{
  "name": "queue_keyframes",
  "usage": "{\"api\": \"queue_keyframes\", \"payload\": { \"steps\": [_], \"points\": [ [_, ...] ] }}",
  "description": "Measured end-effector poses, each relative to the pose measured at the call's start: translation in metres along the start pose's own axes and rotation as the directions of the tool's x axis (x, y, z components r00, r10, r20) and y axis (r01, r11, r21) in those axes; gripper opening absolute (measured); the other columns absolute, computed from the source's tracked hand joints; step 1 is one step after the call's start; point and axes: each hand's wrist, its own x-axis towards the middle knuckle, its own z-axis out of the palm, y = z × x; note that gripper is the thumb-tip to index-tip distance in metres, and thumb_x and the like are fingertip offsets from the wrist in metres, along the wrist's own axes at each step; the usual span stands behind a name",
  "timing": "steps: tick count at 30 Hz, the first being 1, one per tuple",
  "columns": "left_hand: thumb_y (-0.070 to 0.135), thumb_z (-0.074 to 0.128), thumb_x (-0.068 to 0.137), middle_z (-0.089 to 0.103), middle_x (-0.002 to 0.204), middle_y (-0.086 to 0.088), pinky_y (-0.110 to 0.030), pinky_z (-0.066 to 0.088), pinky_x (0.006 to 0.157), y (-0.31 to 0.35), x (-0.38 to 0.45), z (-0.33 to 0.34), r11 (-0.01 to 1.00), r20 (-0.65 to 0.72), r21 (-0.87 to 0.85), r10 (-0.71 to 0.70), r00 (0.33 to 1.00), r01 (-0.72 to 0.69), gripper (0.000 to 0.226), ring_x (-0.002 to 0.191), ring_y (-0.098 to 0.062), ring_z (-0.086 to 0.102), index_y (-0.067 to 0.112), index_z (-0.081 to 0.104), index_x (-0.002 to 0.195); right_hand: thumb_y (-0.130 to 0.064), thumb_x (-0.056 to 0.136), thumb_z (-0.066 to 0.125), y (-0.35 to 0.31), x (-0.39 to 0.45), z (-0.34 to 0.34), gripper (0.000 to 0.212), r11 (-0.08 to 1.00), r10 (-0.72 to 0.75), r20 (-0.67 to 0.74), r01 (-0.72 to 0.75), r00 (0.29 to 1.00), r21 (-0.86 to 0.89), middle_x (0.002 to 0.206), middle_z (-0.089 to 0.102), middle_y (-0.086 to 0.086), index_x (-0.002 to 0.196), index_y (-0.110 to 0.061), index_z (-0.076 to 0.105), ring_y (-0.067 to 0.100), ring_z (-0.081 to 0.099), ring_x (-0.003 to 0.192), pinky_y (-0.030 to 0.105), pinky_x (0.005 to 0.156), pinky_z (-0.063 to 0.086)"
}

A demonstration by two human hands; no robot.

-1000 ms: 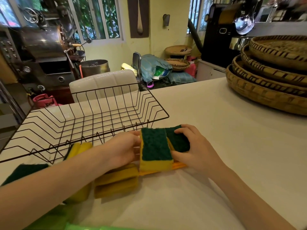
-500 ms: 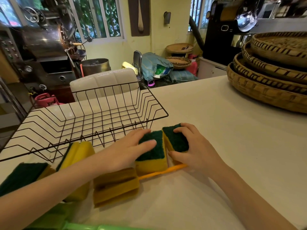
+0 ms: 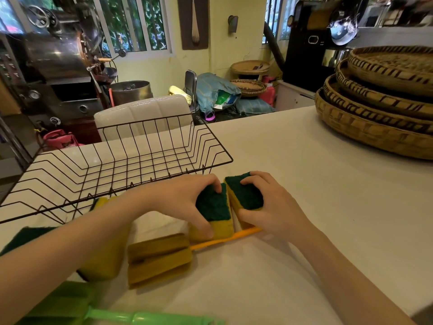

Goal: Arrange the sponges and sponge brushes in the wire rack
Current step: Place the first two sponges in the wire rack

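With our left hand (image 3: 187,202) and right hand (image 3: 271,207) each closed, fingers curled, over a green-topped yellow sponge (image 3: 214,208) near the worktop's (image 3: 304,184) near edge, we should lift them clear of the orange-handled sponge brush (image 3: 164,256) before setting them in the empty black wire rack (image 3: 121,165).

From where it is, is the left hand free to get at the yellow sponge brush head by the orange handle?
Probably yes, once freed: the left hand grips a sponge, but the brush head lies uncovered just beneath it.
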Motion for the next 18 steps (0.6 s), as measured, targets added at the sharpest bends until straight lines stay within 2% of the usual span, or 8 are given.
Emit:
{"api": "queue_keyframes", "payload": {
  "steps": [4, 8, 10, 14, 16, 18],
  "points": [
    [0.051, 0.075, 0.057, 0.050, 0.119, 0.009, -0.031, 0.047, 0.094, 0.010, -0.004, -0.013, 0.998, -0.028, -0.051, 0.021, 0.999, -0.023, 0.062, 0.108, -0.012, 0.049, 0.043, 0.038, 0.106, -0.038, 0.063, 0.066, 0.000, 0.005, -0.013, 0.052, 0.994, 0.029, -0.107, -0.016, 0.994, 0.112, 0.111, 0.047, -0.009, 0.112, -0.023, 0.056, 0.009, 0.050, 0.099, 0.017, 0.076, 0.044],
    [0.063, 0.064, 0.054, 0.051, 0.122, 0.011, -0.032, 0.045, 0.099, 0.027, -0.015, -0.028, 0.992, -0.123, -0.098, 0.069, 0.990, -0.081, 0.053, 0.112, -0.009, 0.049, 0.052, 0.037, 0.098, -0.023, 0.066, 0.073, -0.003, 0.009, -0.042, 0.035, 0.980, -0.004, -0.237, 0.052, 0.971, 0.194, 0.099, 0.055, -0.009, 0.098, -0.025, 0.060, 0.005, 0.054, 0.087, 0.004, 0.069, 0.042],
    [0.061, 0.062, 0.056, 0.052, 0.120, 0.014, -0.027, 0.047, 0.095, 0.033, -0.021, -0.037, 0.987, -0.194, -0.098, 0.110, 0.975, -0.131, 0.054, 0.110, -0.004, 0.050, 0.051, 0.037, 0.102, -0.017, 0.068, 0.072, -0.009, 0.015, -0.057, 0.033, 0.967, -0.022, -0.227, 0.078, 0.974, 0.241, 0.096, 0.053, -0.016, 0.097, -0.027, 0.059, -0.001, 0.053, 0.088, 0.002, 0.067, 0.042],
    [0.059, 0.063, 0.056, 0.049, 0.113, 0.025, -0.007, 0.046, 0.079, 0.031, -0.033, -0.060, 0.981, -0.325, -0.041, 0.167, 0.931, -0.190, 0.051, 0.107, 0.010, 0.045, 0.052, 0.038, 0.100, -0.019, 0.071, 0.072, -0.027, 0.034, -0.076, 0.037, 0.947, -0.113, -0.202, 0.168, 0.973, 0.276, 0.100, 0.048, -0.025, 0.103, -0.031, 0.057, -0.006, 0.050, 0.093, 0.001, 0.067, 0.044],
    [0.056, 0.069, 0.057, 0.049, 0.113, 0.024, -0.006, 0.045, 0.077, 0.023, -0.039, -0.070, 0.982, -0.384, -0.007, 0.172, 0.907, -0.189, 0.059, 0.107, 0.010, 0.043, 0.049, 0.039, 0.107, -0.023, 0.072, 0.072, -0.036, 0.049, -0.076, 0.039, 0.932, -0.132, -0.185, 0.186, 0.974, 0.311, 0.102, 0.048, -0.022, 0.105, -0.032, 0.054, -0.005, 0.049, 0.093, -0.001, 0.064, 0.044],
    [0.047, 0.077, 0.060, 0.048, 0.115, 0.019, -0.007, 0.043, 0.078, 0.011, -0.042, -0.078, 0.988, -0.435, 0.028, 0.150, 0.888, -0.153, 0.064, 0.107, 0.004, 0.044, 0.044, 0.037, 0.111, -0.027, 0.073, 0.071, -0.045, 0.069, -0.071, 0.041, 0.918, -0.128, -0.169, 0.181, 0.977, 0.352, 0.105, 0.048, -0.014, 0.108, -0.032, 0.050, -0.004, 0.048, 0.090, -0.002, 0.058, 0.043]
  ]
}}
